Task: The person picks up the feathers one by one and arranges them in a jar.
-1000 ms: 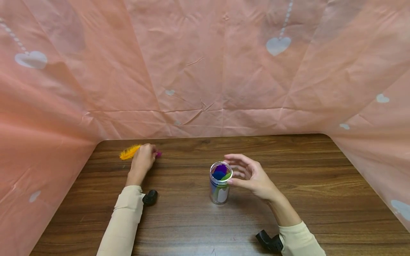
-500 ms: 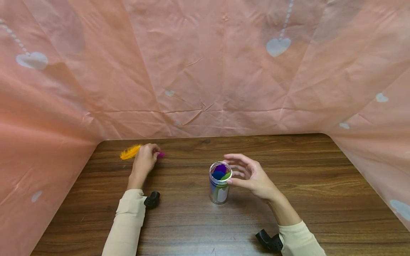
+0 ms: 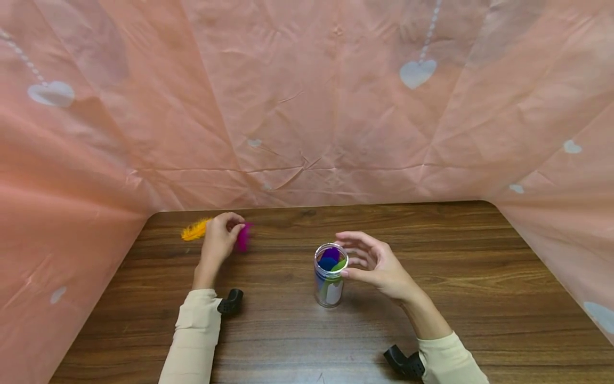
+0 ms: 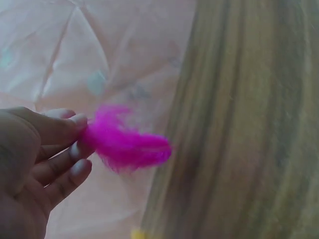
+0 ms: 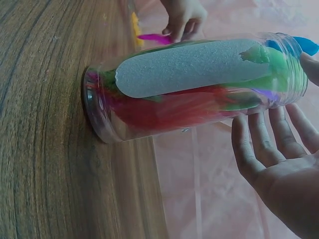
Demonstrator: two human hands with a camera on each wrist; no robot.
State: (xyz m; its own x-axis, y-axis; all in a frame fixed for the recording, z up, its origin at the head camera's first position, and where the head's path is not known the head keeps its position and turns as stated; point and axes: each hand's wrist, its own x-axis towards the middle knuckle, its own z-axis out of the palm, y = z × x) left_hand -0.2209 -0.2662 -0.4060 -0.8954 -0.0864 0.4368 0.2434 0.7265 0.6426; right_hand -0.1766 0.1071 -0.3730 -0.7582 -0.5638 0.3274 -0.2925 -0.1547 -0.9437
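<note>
A magenta feather (image 4: 127, 144) is pinched between the thumb and fingers of my left hand (image 3: 219, 239), raised off the table at the back left. A yellow feather (image 3: 195, 230) lies on the table just left of that hand, partly hidden by it. My right hand (image 3: 379, 266) holds the upper part of a clear jar (image 5: 174, 107), thumb on one side of the rim and fingers on the other. Lidless, the jar stands upright on the table. Blue, purple, green and red feathers (image 5: 164, 110) fill it, behind a pale label (image 5: 184, 67).
The brown wood-grain table (image 3: 288, 341) reaches back to a pink cloth (image 3: 307, 133) with pale hearts, which also hangs along both sides. A black camera mount (image 3: 231, 302) sits at the left wrist, and another black mount (image 3: 404, 362) at the right.
My left hand has drawn the magenta feather up from the table and slightly right, so more of it shows. The right hand and jar have stayed put.
</note>
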